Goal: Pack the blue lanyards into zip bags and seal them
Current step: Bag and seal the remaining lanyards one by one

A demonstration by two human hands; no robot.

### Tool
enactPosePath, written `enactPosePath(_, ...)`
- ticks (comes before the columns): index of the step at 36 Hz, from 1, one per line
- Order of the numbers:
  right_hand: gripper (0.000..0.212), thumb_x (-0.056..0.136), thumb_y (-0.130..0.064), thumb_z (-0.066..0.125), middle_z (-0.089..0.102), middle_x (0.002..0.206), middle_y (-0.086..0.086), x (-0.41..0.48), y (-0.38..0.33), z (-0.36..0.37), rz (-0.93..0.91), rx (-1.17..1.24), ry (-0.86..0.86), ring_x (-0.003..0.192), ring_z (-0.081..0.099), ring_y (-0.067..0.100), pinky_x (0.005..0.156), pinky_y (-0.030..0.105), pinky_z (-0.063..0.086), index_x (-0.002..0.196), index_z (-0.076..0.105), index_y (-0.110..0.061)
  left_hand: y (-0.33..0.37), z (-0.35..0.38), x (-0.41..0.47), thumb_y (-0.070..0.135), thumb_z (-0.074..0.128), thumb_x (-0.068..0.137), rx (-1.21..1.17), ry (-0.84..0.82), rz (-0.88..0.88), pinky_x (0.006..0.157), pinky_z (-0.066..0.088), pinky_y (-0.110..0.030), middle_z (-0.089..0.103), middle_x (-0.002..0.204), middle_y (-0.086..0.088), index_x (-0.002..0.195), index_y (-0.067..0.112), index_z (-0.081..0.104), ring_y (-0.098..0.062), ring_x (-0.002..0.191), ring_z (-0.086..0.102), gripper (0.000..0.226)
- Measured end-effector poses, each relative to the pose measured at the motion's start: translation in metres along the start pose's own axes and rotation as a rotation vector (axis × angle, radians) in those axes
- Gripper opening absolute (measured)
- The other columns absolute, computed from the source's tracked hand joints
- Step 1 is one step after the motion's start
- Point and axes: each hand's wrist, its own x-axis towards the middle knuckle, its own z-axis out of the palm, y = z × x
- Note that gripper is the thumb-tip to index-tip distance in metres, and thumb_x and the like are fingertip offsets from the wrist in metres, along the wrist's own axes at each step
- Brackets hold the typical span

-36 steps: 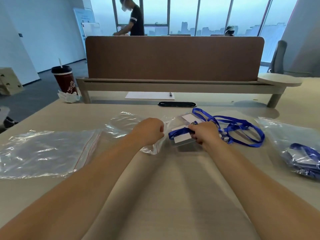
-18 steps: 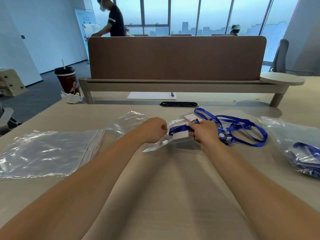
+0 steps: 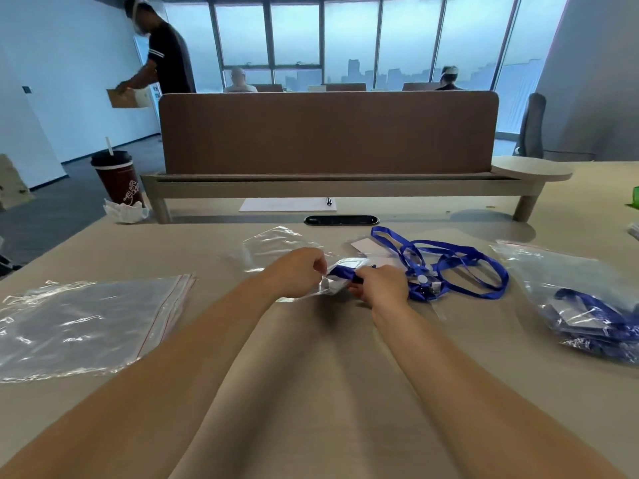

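My left hand (image 3: 300,271) pinches the mouth of a clear zip bag (image 3: 276,245) at the middle of the table. My right hand (image 3: 380,285) grips a folded blue lanyard (image 3: 340,271) with its card holder, whose end sits at the bag's opening between my hands. More blue lanyards (image 3: 456,267) lie in loose loops just right of my right hand. A filled zip bag (image 3: 584,305) with blue lanyards inside lies at the right. A stack of empty zip bags (image 3: 86,323) with red seal strips lies at the left.
A brown desk divider (image 3: 328,133) runs across the back. A dark red cup (image 3: 117,181) with a straw stands back left beside crumpled paper. A white sheet with a pen (image 3: 287,204) and a black cable slot (image 3: 340,220) lie behind my hands. A person stands far left.
My hands have come closer together and the lanyard's end has moved left to the bag's mouth. The person in the background has walked left.
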Motion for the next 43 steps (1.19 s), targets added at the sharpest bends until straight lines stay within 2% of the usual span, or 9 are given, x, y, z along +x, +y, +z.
enactPosePath(6,0.015,0.086,-0.021,0.072,0.073,0.088,0.011,0.002,0.002,0.004,0.008,0.032,-0.013,0.08,0.073,0.024,0.074,0.039,0.062,0.09,0.066,-0.008,-0.002,0.003,-0.002,0.017,0.058,0.091,0.011,0.024,-0.03,0.077,0.043,-0.032,0.062,0.096,0.0,0.093,0.018,0.057,-0.021,0.088,0.054,0.002)
enactPosePath(12,0.016,0.084,-0.02,0.075,0.073,0.088,0.012,0.005,0.003,0.003,0.018,0.082,-0.033,0.081,0.074,0.027,0.079,0.046,0.062,0.079,0.062,-0.011,-0.005,0.007,-0.002,0.017,0.056,0.091,-0.004,0.049,-0.055,0.074,0.042,-0.032,0.06,0.09,0.003,0.089,0.021,0.055,-0.02,0.086,0.053,0.005)
enactPosePath(18,0.013,0.09,-0.018,0.072,0.074,0.091,0.012,0.0,-0.001,0.004,0.075,0.133,-0.127,0.079,0.076,0.024,0.076,0.042,0.063,0.094,0.062,-0.009,-0.008,0.009,0.001,0.014,0.055,0.091,-0.071,0.087,-0.066,0.076,0.044,-0.033,0.063,0.089,0.003,0.089,0.02,0.058,-0.022,0.088,0.058,0.008)
enactPosePath(21,0.035,0.089,-0.012,0.07,0.071,0.104,0.018,-0.002,-0.003,0.005,0.123,0.14,-0.228,0.082,0.075,0.03,0.071,0.04,0.063,0.12,0.058,-0.001,-0.011,0.008,0.001,0.014,0.054,0.093,-0.088,0.109,-0.075,0.071,0.04,-0.03,0.061,0.09,0.004,0.09,0.02,0.057,-0.019,0.086,0.055,0.007)
enactPosePath(25,0.041,0.092,-0.006,0.065,0.067,0.109,0.024,-0.006,-0.007,0.002,0.146,0.173,-0.28,0.074,0.075,0.03,0.061,0.034,0.063,0.131,0.052,-0.001,-0.013,0.007,0.0,0.015,0.055,0.095,-0.113,0.142,-0.076,0.066,0.035,-0.027,0.058,0.09,0.004,0.09,0.019,0.057,-0.017,0.082,0.051,0.007)
enactPosePath(31,0.033,0.102,-0.035,0.048,0.07,0.106,0.02,-0.007,-0.012,0.0,0.112,0.099,-0.247,0.07,0.075,0.03,0.067,0.04,0.063,0.125,0.05,-0.011,-0.014,0.006,-0.003,0.015,0.055,0.095,-0.152,0.134,-0.087,0.07,0.038,-0.029,0.06,0.092,0.003,0.088,0.019,0.057,-0.018,0.085,0.054,0.008)
enactPosePath(36,0.021,0.098,-0.019,0.057,0.075,0.088,0.017,-0.01,-0.012,-0.001,0.034,-0.102,-0.21,0.065,0.067,0.022,0.065,0.037,0.057,0.103,0.066,0.0,-0.015,0.006,-0.002,0.016,0.056,0.095,-0.178,0.136,-0.089,0.066,0.037,-0.028,0.061,0.09,0.004,0.09,0.019,0.058,-0.017,0.083,0.054,0.006)
enactPosePath(39,0.016,0.093,-0.007,0.064,0.071,0.083,0.015,-0.009,-0.013,0.003,0.082,-0.008,-0.225,0.071,0.07,0.023,0.072,0.042,0.063,0.107,0.063,0.001,-0.013,0.006,-0.003,0.018,0.057,0.095,-0.213,0.134,-0.08,0.061,0.036,-0.029,0.058,0.08,0.005,0.086,0.019,0.057,-0.016,0.073,0.051,0.01)
enactPosePath(43,0.03,0.09,-0.004,0.067,0.071,0.087,0.012,-0.006,-0.01,0.008,0.001,-0.042,-0.27,0.076,0.071,0.021,0.078,0.041,0.062,0.118,0.061,0.004,-0.013,0.005,-0.004,0.019,0.059,0.095,-0.223,0.134,-0.069,0.059,0.035,-0.028,0.057,0.078,0.005,0.082,0.018,0.055,-0.015,0.07,0.049,0.014)
